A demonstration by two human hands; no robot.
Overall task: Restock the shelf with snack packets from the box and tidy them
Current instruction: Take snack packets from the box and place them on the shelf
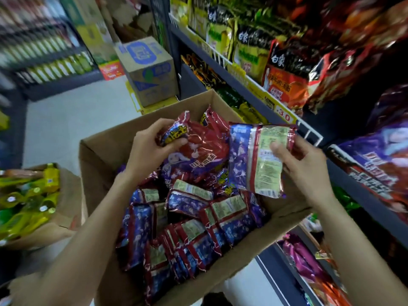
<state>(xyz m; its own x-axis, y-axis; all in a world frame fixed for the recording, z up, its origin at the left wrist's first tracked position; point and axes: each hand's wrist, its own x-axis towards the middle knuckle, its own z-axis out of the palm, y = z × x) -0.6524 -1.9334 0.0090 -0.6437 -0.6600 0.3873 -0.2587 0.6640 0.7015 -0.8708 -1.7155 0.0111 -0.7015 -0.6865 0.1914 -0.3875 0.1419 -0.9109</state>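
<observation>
Above the open box [101,155], a red packet [198,144] is gripped by the left hand [152,149] and a blue packet [258,160] is pinched by the right hand [304,164], so loading is judged underway, and a carry to the shelf [353,191] beyond the right hand is called for next.

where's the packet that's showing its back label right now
In the head view it is right of centre, held by the right hand above the open cardboard box, beside the red packet in the left hand.
</observation>
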